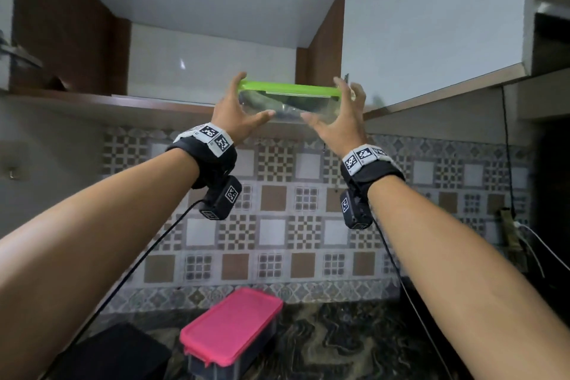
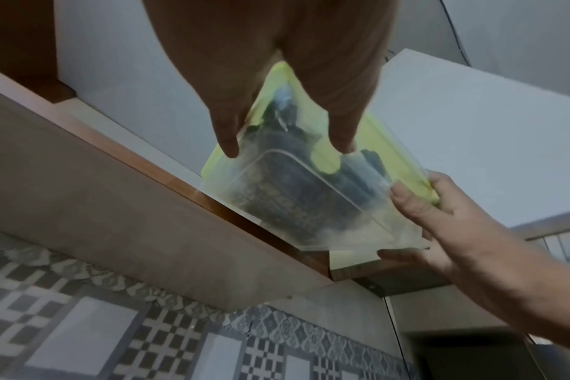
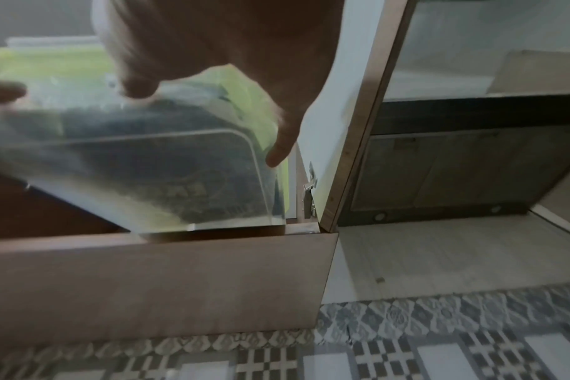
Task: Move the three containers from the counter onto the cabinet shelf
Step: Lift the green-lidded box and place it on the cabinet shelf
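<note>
A clear container with a green lid is held level with the front edge of the open cabinet's shelf, dark contents showing through its walls. My left hand grips its left end, thumb under and fingers over the lid. My right hand holds the right end the same way. From the left wrist the container tilts over the shelf lip. In the right wrist view its lower corner sits at the shelf edge. A pink-lidded container stands on the counter below.
The white cabinet door stands open just right of the container, its hinge close to my right fingers. A black box lies on the counter left of the pink-lidded container. The tiled backsplash runs behind.
</note>
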